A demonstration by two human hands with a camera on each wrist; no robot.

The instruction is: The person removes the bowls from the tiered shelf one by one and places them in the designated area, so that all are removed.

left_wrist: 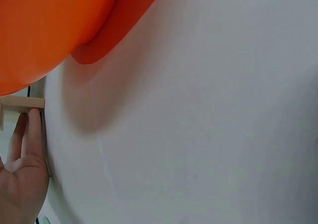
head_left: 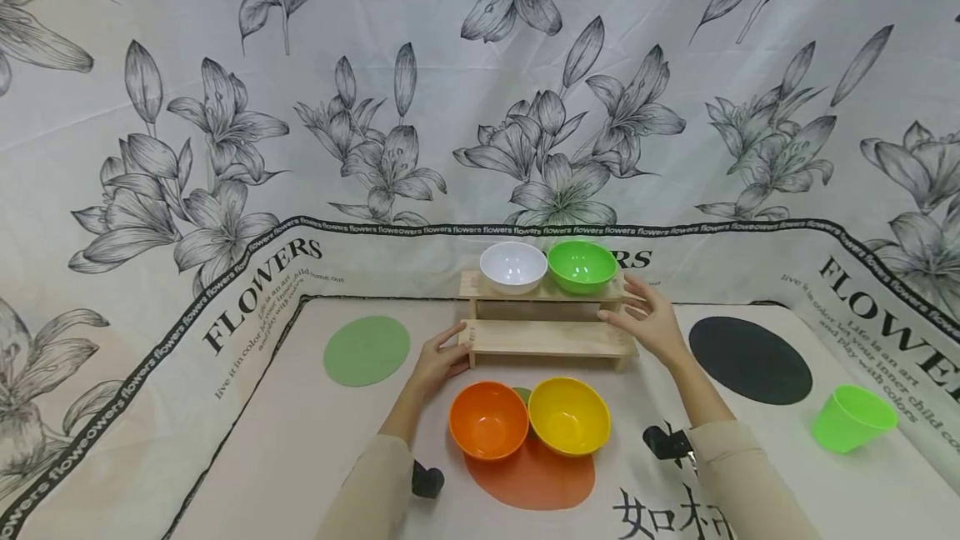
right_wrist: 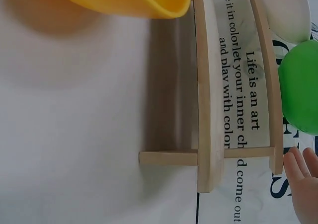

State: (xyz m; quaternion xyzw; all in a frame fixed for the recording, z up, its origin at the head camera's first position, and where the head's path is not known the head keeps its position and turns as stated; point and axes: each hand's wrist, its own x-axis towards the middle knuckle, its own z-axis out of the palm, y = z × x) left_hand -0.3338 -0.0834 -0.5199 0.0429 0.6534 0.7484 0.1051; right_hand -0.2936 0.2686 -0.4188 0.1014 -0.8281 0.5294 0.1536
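A two-tier wooden rack (head_left: 551, 337) stands at the back of the table. On its upper shelf sit a white bowl (head_left: 513, 267) and a green bowl (head_left: 582, 267), side by side. At the rack's left end my left hand (head_left: 438, 359) touches the lower shelf; in the left wrist view its extended fingers (left_wrist: 34, 134) reach the wood. My right hand (head_left: 651, 323) is at the right end, fingers spread and nearly straight beside the upper shelf; firm contact cannot be told. In front of the rack stand an orange bowl (head_left: 489, 421) and a yellow bowl (head_left: 569, 417), close together.
An orange round mat (head_left: 532, 486) lies partly under the front bowls. A green round mat (head_left: 367, 351) is at left, a black one (head_left: 751, 360) at right. A bright green cup (head_left: 852, 418) stands far right. Flower-printed cloth (head_left: 375, 107) hangs behind the table.
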